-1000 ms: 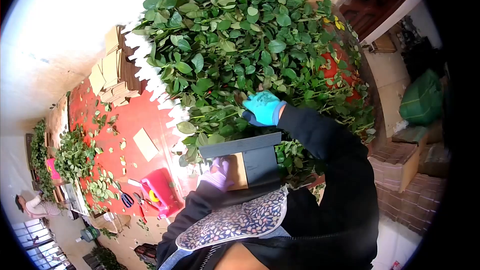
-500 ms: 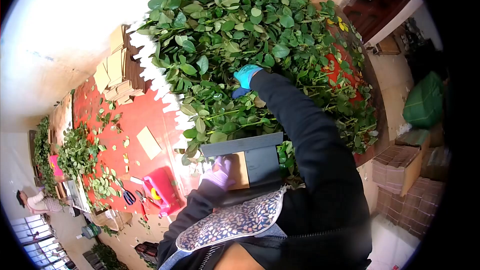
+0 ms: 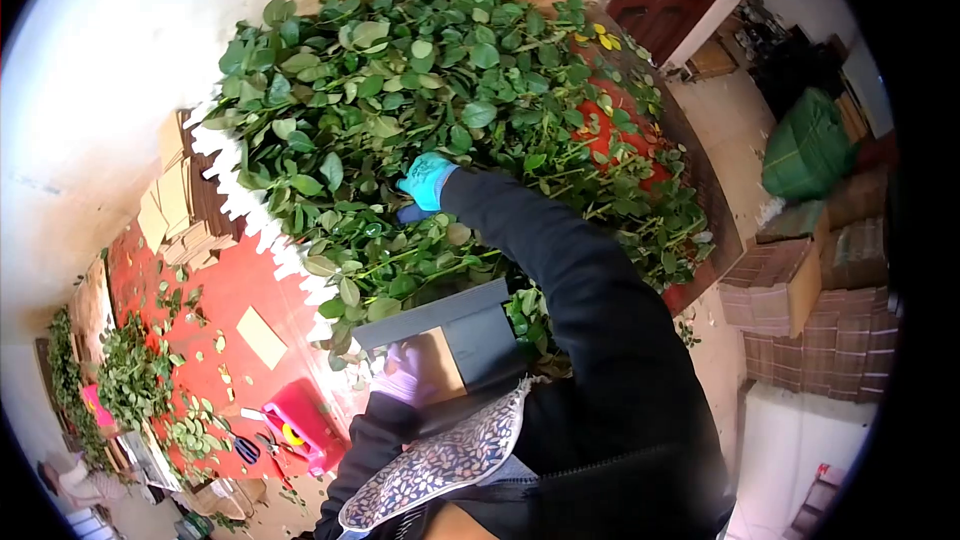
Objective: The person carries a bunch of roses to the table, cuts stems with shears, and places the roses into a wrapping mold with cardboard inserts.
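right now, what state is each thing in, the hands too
Left hand, gloved, at the cardboard sheet's edge
Right hand, gloved, among the leafy stems, grip unclear
Cardboard sheet, lying on the dark stand
Leafy stems, heaped
Loose card, lying flat on the red table
Cardboard stack, untidy
Scissors, lying down, blades unclear
Green sack, bulging

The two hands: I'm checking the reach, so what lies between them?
Head view: leafy stems and the grey stand's far edge lie between the left hand and right hand.
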The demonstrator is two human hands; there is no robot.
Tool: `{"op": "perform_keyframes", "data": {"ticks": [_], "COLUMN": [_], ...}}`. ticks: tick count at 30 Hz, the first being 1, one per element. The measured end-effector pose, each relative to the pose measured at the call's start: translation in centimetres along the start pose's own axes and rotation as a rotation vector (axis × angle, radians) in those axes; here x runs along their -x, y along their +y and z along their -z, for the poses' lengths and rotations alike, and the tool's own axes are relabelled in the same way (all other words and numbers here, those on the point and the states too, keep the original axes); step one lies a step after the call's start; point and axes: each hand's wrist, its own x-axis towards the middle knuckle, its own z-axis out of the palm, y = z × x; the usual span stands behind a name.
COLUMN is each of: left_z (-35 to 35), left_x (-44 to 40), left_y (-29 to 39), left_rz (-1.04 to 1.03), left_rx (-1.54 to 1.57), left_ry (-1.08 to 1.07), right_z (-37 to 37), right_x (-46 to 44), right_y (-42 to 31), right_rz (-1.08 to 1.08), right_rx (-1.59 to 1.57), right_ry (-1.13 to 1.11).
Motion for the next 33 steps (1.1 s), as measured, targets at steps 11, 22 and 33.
{"op": "perform_keyframes", "data": {"ticks": [11,22,33], "left_z": [1.2,1.3,-0.3], "left_x": [-0.4,-0.6,-0.5], "left_y": [0.4,0.9,-0.3], "left_rz": [-0.081,-0.012,-0.009], "left_rx": [-0.018,0.019,-0.026], "left_ry": [0.065,0.005,0.047], "right_z": [1.9,7.7,3.0], "right_x": [1.1,7.4,5.2], "right_y": [1.1,-3.4,-3.4], "right_rz": [0.064,0.080,-0.004], "right_rx": [-0.066,-0.025,0.006], "right_ry": [-0.087,0.195,0.195]}}
